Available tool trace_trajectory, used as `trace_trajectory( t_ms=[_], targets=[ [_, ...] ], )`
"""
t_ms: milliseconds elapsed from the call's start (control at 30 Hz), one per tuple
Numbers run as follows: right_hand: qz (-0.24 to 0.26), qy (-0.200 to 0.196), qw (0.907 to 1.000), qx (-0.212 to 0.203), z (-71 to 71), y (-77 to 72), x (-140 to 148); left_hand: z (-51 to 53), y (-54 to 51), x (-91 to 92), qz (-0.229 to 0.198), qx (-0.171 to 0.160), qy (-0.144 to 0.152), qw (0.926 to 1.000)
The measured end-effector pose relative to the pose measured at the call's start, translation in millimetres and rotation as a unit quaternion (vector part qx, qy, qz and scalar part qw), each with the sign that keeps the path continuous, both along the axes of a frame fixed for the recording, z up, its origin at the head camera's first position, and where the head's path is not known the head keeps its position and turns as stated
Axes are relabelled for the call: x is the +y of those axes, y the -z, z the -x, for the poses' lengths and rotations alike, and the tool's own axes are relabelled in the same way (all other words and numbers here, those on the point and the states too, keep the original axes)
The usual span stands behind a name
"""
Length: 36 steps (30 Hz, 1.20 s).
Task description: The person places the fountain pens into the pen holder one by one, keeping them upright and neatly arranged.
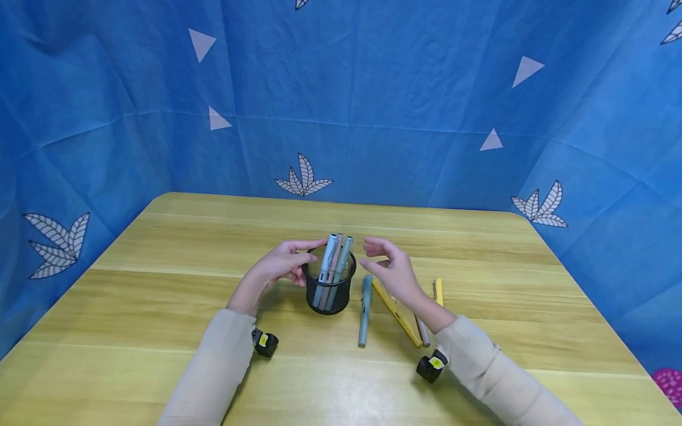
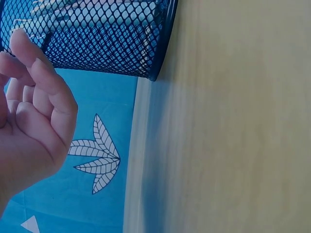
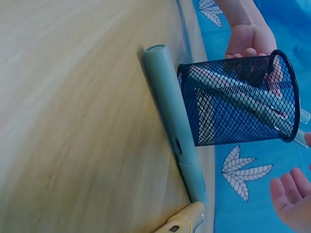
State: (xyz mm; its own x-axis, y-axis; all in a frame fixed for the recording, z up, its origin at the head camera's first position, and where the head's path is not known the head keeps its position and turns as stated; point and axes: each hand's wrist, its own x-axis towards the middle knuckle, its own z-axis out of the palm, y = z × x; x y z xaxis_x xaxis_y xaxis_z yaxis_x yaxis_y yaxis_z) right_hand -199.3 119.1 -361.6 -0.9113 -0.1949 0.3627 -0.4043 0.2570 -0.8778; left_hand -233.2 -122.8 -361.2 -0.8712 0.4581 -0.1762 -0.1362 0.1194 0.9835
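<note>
A black mesh pen holder stands on the table, with a light blue pen, a pinkish-grey pen and a green pen leaning in it. My left hand holds the holder's left side near the rim, thumb at the front and index finger behind. To the right of the rim, my right hand hovers with loosely bent fingers and nothing between them, close to the green pen's top. In the right wrist view, its fingertips are apart from the mesh.
Right of the holder, a teal pen lies on the wooden table. A yellow pen lies slantwise beside it. A purple pen and another yellow pen are partly hidden by my right forearm. A blue patterned cloth hangs behind.
</note>
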Motion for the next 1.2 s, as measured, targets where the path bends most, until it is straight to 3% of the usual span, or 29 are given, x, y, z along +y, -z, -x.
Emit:
trace_trajectory(
  t_ms=[1200],
  targets=[
    [-0.004, 0.031, 0.9985, -0.045, -5.5, 14.2, 36.8, 0.4, -0.5, -0.1, 0.002, -0.001, 0.006, 1.0000]
  ],
)
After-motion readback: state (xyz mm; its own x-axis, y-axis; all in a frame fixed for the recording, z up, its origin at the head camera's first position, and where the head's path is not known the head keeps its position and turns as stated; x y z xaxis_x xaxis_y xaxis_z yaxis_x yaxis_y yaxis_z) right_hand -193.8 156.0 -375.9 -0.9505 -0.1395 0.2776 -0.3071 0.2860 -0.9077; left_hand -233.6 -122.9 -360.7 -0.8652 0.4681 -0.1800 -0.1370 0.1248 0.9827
